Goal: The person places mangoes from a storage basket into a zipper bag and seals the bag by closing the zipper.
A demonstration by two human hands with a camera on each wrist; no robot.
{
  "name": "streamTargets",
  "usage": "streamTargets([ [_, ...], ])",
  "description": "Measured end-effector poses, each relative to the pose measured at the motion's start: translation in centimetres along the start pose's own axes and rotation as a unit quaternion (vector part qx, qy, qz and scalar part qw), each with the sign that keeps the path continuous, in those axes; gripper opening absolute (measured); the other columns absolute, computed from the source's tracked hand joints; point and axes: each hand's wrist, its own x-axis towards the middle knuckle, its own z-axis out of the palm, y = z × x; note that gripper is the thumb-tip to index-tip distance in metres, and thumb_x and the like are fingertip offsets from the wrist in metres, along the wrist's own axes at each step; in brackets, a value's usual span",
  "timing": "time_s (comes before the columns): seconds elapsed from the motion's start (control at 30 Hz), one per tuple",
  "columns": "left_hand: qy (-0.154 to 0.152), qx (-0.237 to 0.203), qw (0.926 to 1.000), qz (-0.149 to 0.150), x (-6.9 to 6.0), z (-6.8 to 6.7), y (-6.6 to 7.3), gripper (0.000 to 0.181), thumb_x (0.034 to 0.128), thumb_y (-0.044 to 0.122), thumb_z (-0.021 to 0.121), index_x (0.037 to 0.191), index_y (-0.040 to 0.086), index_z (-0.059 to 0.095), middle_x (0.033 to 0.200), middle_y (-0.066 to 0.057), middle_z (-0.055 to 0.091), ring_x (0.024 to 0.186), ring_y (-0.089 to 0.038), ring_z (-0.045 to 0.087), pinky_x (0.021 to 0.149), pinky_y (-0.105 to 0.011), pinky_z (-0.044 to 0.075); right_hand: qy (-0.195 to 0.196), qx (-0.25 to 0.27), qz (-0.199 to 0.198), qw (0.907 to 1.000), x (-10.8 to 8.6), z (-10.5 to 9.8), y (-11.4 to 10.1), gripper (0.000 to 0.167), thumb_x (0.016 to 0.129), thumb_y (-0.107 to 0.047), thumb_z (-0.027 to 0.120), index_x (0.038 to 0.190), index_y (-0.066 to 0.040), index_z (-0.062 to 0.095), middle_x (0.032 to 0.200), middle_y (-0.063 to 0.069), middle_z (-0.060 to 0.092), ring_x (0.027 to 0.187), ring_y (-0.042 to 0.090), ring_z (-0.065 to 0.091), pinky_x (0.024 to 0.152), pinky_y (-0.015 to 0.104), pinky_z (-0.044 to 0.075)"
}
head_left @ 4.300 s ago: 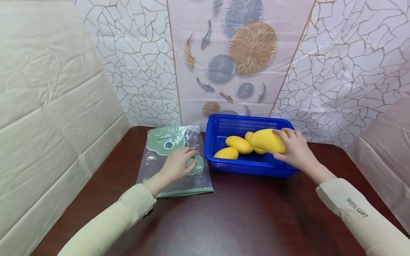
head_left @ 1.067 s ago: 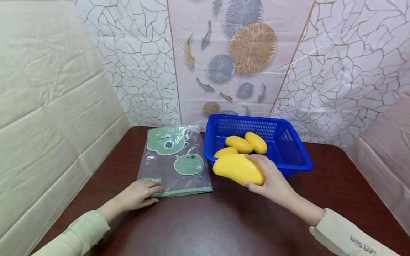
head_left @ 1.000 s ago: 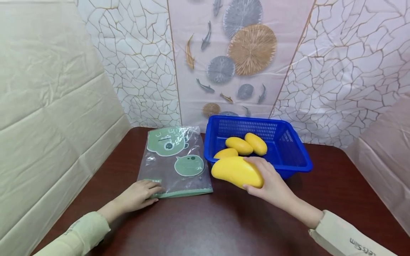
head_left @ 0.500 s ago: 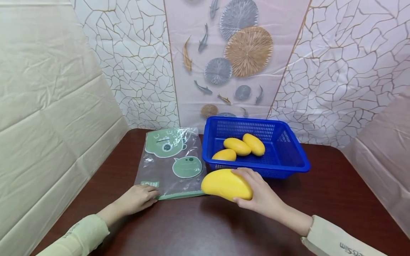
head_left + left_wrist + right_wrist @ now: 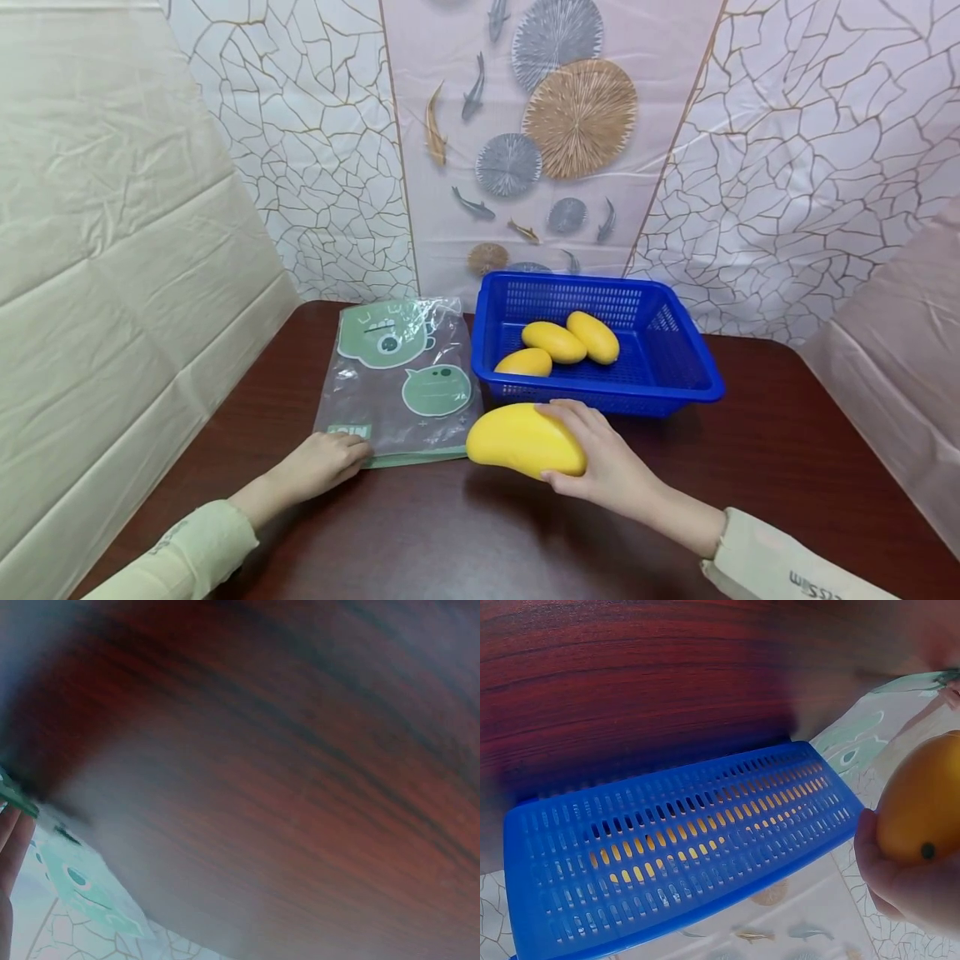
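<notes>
Cream sleeves (image 5: 213, 542) cross the table (image 5: 420, 533). The left hand (image 5: 326, 461) rests at the near corner of a clear bag (image 5: 375, 412), whether pinching I can't tell; the right hand (image 5: 603, 462) curls round a raised yellow mango (image 5: 521, 437). Beyond, a blue basket (image 5: 652, 392) holds three more mangoes (image 5: 555, 342), before patterned cloth (image 5: 577, 125).
</notes>
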Motion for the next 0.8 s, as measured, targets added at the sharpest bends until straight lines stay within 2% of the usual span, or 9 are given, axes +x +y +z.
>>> streamTargets([
  [0.17, -0.012, -0.016, 0.9995, -0.026, 0.31, -0.28, 0.22, 0.018, 0.072, 0.006, 0.071, 0.076, 0.014, 0.055, 0.066, 0.005, 0.058, 0.057, -0.012, 0.058, 0.048, -0.026, 0.042, -0.002, 0.005, 0.001, 1.0, -0.05, 0.22, -0.15, 0.072, 0.069, -0.029, 0.078, 0.133, -0.017, 0.048, 0.127, 0.006, 0.052, 0.113, 0.025, 0.051, 0.085, 0.043, 0.047],
  [0.27, -0.005, -0.017, 0.9994, -0.031, 0.49, -0.39, 0.28, 0.016, 0.0727, 0.005, 0.07, 0.077, 0.014, 0.057, 0.064, 0.006, 0.057, 0.055, -0.011, 0.057, 0.046, -0.026, 0.041, -0.011, 0.003, 0.003, 0.9999, -0.13, 0.34, -0.3, 0.067, 0.071, -0.031, 0.078, 0.131, -0.019, 0.051, 0.128, 0.008, 0.052, 0.113, 0.026, 0.051, 0.085, 0.044, 0.047],
  [0.53, 0.02, -0.023, 0.9995, -0.011, 0.61, -0.52, 0.06, 0.021, 0.0691, -0.001, 0.068, 0.085, 0.011, 0.063, 0.066, 0.006, 0.058, 0.057, -0.011, 0.059, 0.049, -0.025, 0.044, -0.058, 0.009, 0.007, 0.9982, -0.3, 0.52, -0.58, 0.052, 0.078, -0.034, 0.074, 0.127, -0.028, 0.057, 0.126, 0.008, 0.051, 0.107, 0.024, 0.05, 0.081, 0.041, 0.047],
  [0.7, 0.018, -0.042, 0.999, 0.003, 0.61, -0.78, -0.14, 0.026, 0.069, -0.003, 0.068, 0.09, 0.011, 0.066, 0.071, 0.006, 0.062, 0.063, -0.01, 0.062, 0.054, -0.024, 0.047, -0.085, 0.045, 0.007, 0.9954, -0.42, 0.89, -0.61, 0.048, 0.083, -0.036, 0.07, 0.128, -0.029, 0.056, 0.123, 0.004, 0.052, 0.105, 0.021, 0.049, 0.081, 0.037, 0.045],
  [0.8, 0.019, -0.05, 0.9985, 0.013, 0.71, -0.94, -0.26, 0.026, 0.0692, -0.003, 0.069, 0.091, 0.01, 0.067, 0.072, 0.005, 0.064, 0.064, -0.01, 0.063, 0.055, -0.023, 0.048, -0.098, 0.071, -0.003, 0.9926, -0.38, 0.99, -0.69, 0.046, 0.085, -0.035, 0.068, 0.128, -0.028, 0.056, 0.123, 0.007, 0.051, 0.107, 0.025, 0.048, 0.081, 0.039, 0.044],
])
